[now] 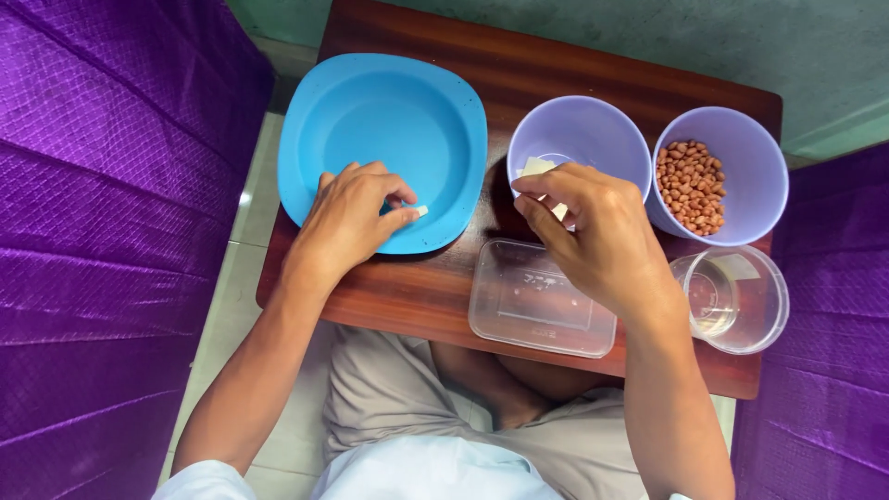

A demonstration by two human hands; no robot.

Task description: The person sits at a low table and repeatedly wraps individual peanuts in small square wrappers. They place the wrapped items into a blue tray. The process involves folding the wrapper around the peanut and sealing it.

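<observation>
On the small dark-brown wooden counter (407, 296), set over the person's crossed legs, a shallow square blue plastic plate (381, 148) sits at the left, and the left hand (350, 222) rests on its near rim. Its fingers (400, 218) are curled together, thumb against forefinger, pinching a small white piece (421, 211) that pokes out just over the inside of the plate — low and close, so the bit stays above the dish rather than the wood. To the right, the right hand (597, 236) hovers at the near edge of an empty pale lilac plastic cup (579, 139); its thumb and forefinger are closed on a pale cream scrap (535, 168) held just over the cup's rim, the other fingers bent loosely behind. Whether the two bits are the same material is hard to tell at this size. Beside that cup, touching or nearly so, a second lilac plastic cup (757, 139) holds a heap of reddish-brown peanuts (691, 185). Nearer the person lie a clear rectangular plastic tub (519, 315), empty and partly under the right wrist, and a clear round plastic container (752, 301) at the far right corner — both within easy reach of the hands. Purple quilted fabric (102, 204) flanks the counter on either side.
</observation>
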